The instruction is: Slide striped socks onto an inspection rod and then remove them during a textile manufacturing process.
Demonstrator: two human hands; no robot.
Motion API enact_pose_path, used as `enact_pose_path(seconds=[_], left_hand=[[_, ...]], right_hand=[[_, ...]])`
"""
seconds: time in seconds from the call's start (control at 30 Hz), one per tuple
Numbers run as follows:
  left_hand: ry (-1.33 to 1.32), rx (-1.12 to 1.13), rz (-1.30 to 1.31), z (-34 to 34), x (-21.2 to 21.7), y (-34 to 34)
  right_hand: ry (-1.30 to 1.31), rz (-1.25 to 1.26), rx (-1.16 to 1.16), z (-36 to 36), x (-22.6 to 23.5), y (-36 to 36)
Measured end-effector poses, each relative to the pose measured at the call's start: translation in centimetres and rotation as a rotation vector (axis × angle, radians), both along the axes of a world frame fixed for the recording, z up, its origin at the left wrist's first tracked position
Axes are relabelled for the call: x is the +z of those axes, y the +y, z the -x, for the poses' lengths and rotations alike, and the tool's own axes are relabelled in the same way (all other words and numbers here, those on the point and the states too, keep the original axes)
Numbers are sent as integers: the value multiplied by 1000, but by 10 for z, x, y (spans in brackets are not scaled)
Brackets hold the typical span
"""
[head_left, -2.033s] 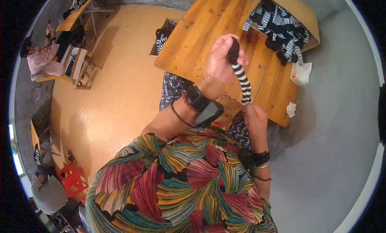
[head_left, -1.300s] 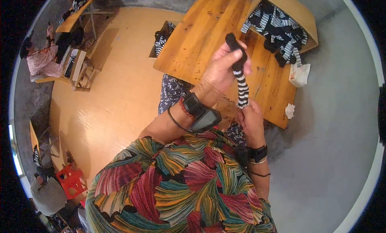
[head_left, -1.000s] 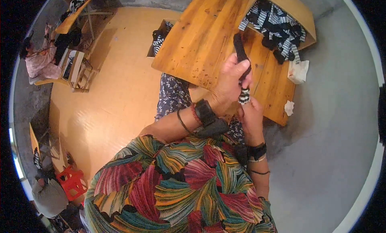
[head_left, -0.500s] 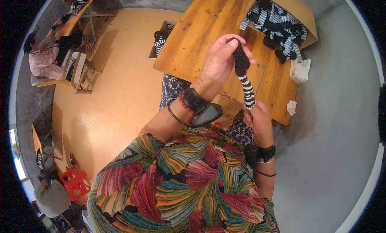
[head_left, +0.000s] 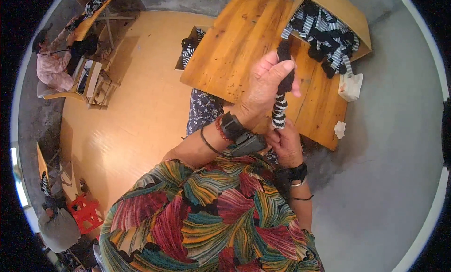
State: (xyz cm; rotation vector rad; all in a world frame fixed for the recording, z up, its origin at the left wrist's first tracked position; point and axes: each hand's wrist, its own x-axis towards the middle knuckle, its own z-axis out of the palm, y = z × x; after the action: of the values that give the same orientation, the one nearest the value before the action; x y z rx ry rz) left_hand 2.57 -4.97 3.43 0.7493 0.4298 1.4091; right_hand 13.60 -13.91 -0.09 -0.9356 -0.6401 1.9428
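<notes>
A knitted piece [head_left: 280, 107], black at its far end with black-and-white stripes toward me, hangs between my hands above the near part of the table; whether it is a sock or a glove I cannot tell. My left hand [head_left: 270, 78] is closed around the black part, thumb on top. The black end sticks out past its fingers. Lower down, my right hand [head_left: 287, 143] pinches the striped end, its fingertips partly hidden. The stripes look bunched up between the two hands.
A cardboard box [head_left: 362, 25] full of striped and black knitted pieces lies on the wooden table [head_left: 235, 46] at the far right. Another box [head_left: 179, 63] stands beyond the table's left edge. Beside the table's right side are a tissue pack [head_left: 350, 87] and crumpled paper [head_left: 340, 129]. Two people sit at left.
My left hand has slid down the black part toward the stripes. My right hand has shifted left and a little nearer me, and the striped part has become shorter and bunched.
</notes>
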Motion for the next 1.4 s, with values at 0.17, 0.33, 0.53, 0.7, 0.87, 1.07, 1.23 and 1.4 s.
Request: enact_pose_path(seconds=[0.17, 0.33, 0.53, 0.7, 0.87, 1.07, 1.23, 1.4], left_hand=[[-1, 82, 21, 15, 2, 12], [18, 91, -20, 16, -1, 13], [8, 72, -1, 8, 3, 9], [34, -46, 22, 24, -10, 18], [-33, 132, 104, 22, -19, 19], [25, 85, -64, 24, -27, 6], [23, -178, -3, 31, -20, 8], [410, -227, -87, 59, 7, 10]], right_hand=[[-27, -12, 64, -19, -1, 3], [-127, 5, -61, -12, -2, -2], [-79, 40, -23, -3, 5, 4], [-137, 21, 5, -27, 1, 0], [-349, -47, -101, -32, -6, -13], [-128, -78, -140, -40, -12, -13], [-335, -142, -120, -42, -8, -13], [-422, -138, -81, -47, -14, -16]])
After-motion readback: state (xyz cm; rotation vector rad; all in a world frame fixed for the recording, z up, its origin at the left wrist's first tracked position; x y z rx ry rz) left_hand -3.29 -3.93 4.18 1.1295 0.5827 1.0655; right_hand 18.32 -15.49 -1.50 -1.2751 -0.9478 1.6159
